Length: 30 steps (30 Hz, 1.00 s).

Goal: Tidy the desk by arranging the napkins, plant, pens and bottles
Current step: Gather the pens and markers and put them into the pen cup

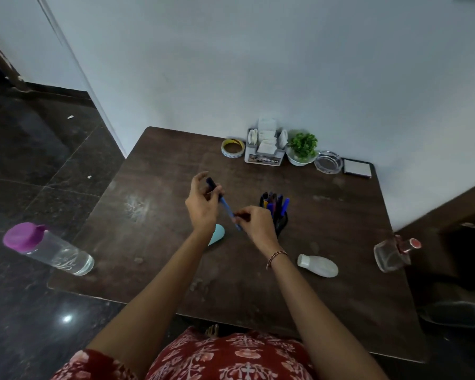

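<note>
Right now a blue pen [226, 207] hangs slantwise above the middle of the desk [154, 215], held by 2 hands. The left hand [203, 207] pinches the upper part just below the dark cap with thumb and curled fingers, forefinger arched loosely above. The right hand [255, 223] pinches the lower end between thumb and bent fingertips. Both forearms reach in from the near edge.

Just beside the right hand stands a black pen holder [281, 220] with several pens, its near side hidden by that hand. A teal object [219, 233] peeps out behind the left wrist, too covered to identify. A white bottle [317, 266] lies on its side near the right forearm. A clear bottle [48, 248] with a purple cap lies at the left edge, a glass bottle [390, 256] at the right edge. Along the far edge by the wall sit the napkin holder [266, 149] and plant [302, 145]; bare wood lies open across the left half
</note>
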Each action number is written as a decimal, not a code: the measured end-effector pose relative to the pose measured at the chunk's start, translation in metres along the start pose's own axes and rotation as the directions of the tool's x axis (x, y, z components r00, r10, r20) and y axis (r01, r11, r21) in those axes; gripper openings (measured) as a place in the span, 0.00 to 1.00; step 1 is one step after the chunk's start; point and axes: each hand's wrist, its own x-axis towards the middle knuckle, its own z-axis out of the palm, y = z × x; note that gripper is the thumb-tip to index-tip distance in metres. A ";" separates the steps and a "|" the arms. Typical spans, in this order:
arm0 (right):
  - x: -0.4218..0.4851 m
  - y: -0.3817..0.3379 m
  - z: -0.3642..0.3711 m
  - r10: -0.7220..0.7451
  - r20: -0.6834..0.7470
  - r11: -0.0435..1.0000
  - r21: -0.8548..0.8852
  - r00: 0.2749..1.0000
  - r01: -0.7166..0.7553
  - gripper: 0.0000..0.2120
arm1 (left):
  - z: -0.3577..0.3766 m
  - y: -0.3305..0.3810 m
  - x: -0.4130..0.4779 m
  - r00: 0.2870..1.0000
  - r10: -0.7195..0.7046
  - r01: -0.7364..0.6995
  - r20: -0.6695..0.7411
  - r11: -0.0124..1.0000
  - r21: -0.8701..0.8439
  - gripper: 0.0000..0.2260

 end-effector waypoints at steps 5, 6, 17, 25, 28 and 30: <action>0.001 0.013 -0.033 0.012 -0.137 0.998 0.068 0.990 -0.003 0.11 | 0.034 0.009 -0.009 0.985 0.082 -0.092 0.152 0.994 0.060 0.10; 0.002 0.016 -0.039 0.020 -0.167 0.996 0.084 0.986 -0.006 0.11 | 0.040 0.011 -0.012 0.977 0.106 -0.122 0.183 0.989 0.077 0.10; 0.007 0.035 -0.073 -0.001 -0.330 0.989 0.138 0.944 0.049 0.11 | 0.080 0.021 -0.026 0.900 0.273 -0.313 0.340 0.947 0.070 0.05; 0.005 0.054 -0.066 -0.055 -0.298 0.995 0.060 0.953 0.076 0.09 | 0.083 0.003 -0.034 0.860 0.304 -0.407 0.410 0.894 0.189 0.04; 0.006 0.059 -0.064 -0.054 -0.279 0.994 0.073 0.959 0.077 0.09 | 0.082 -0.003 -0.035 0.866 0.273 -0.395 0.419 0.887 0.238 0.03; 0.006 0.062 -0.063 -0.035 -0.256 0.994 0.090 0.966 0.059 0.07 | 0.081 -0.005 -0.035 0.874 0.252 -0.393 0.415 0.869 0.299 0.03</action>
